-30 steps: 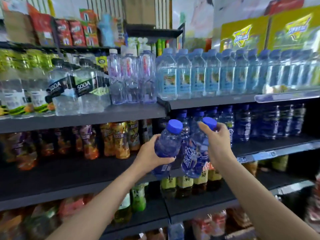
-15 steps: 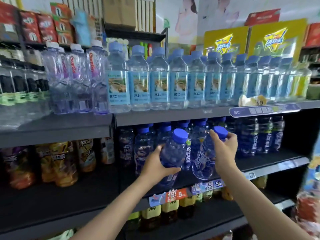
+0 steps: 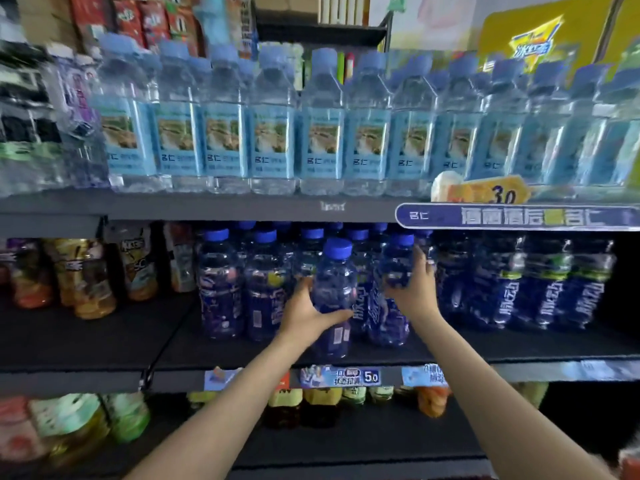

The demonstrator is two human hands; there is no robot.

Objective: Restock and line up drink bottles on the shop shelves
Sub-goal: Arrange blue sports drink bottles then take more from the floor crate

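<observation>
1. A dark blue bottle (image 3: 334, 299) with a blue cap is being gripped around its middle by the left hand (image 3: 306, 313), the thumb wrapped across the front and the fingers hidden behind it.
2. This bottle is being held upright near the front edge of the middle shelf (image 3: 519, 348); whether its base is touching the shelf cannot be told.
3. A second dark blue bottle (image 3: 391, 306) is being clasped high on its shoulder by the right hand (image 3: 414, 282), the fingers curled around the right side just below the cap.
4. The second bottle is being kept upright just beside the first, to its right, a little further back on the same shelf.
5. More blue-capped bottles (image 3: 221, 289) of the same kind are being shown standing in rows to the left of and behind the two held ones, and another group (image 3: 540, 289) to the right.
6. Orange and yellow drink bottles (image 3: 86, 278) are being displayed toward the left end of that shelf.
7. On the upper shelf (image 3: 242, 207), a row of clear water bottles (image 3: 273, 126) with light blue labels is being lined up along the front edge.
8. Price tags (image 3: 341, 375) are being carried on the middle shelf's front edge, below the hands.
</observation>
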